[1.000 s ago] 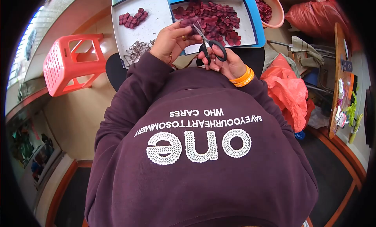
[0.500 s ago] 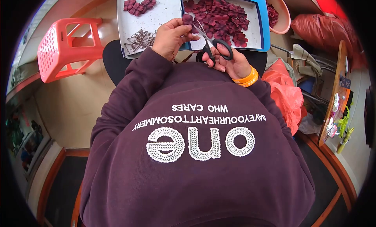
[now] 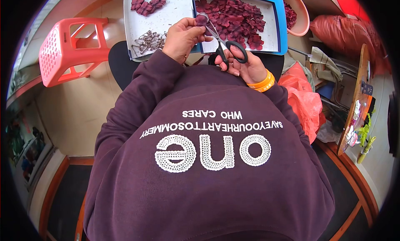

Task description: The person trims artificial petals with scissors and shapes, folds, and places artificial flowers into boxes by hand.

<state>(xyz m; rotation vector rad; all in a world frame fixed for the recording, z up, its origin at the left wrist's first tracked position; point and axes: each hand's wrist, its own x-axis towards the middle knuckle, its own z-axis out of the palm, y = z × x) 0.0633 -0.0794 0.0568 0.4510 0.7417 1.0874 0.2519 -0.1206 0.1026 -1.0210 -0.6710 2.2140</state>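
Between the thumb and fingers of my left hand is a dark red petal piece. My right hand has its fingers in the black handles of the scissors; their blades point up and left, close beside the petal piece. Beyond my hands lies a heap of dark red petals in the right part of a blue-edged box. The left white part holds a small group of petals and a tangle of thin dark metal pieces.
A pink stool stands at the left. At the upper right is a pink basin with dark red pieces. Red plastic bags lie to the right, near a wooden-edged board and a folded metal frame.
Compared with a second ago, the view has shifted a little, and the petal piece shows more plainly at my left fingertips. Little differs from half a second ago.
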